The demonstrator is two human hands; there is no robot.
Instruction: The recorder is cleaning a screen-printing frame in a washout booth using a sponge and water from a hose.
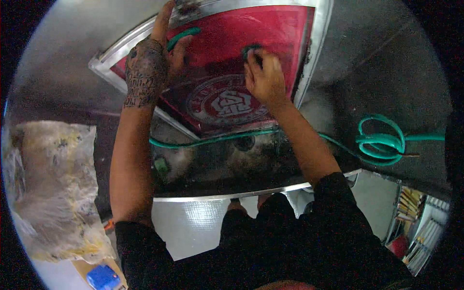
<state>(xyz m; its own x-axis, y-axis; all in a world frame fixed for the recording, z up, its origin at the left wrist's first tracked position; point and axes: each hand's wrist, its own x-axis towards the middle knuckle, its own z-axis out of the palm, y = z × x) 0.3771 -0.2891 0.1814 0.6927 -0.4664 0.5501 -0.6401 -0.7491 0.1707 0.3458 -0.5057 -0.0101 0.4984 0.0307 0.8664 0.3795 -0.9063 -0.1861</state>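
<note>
A screen-printing frame (309, 58) with a silver metal rim leans in a dark basin, and its mesh (217, 53) is red. A pale round emblem (227, 101) shows low on the mesh. My left hand (150, 60) is at the frame's upper left, one finger stretched to the top rim. The thumb and palm of that hand hold a green hose (186, 35), its end pointing over the mesh. My right hand (265, 79) is closed on a small dark scrub pad (249, 50) against the mesh; the fingers partly hide the pad.
The green hose crosses below the frame to a loose coil (382, 140) at the right. A drain (244, 141) and a small green block (161, 166) are in the basin. Left hangs a stained translucent sheet (55, 188). A rack of sticks (415, 227) stands lower right.
</note>
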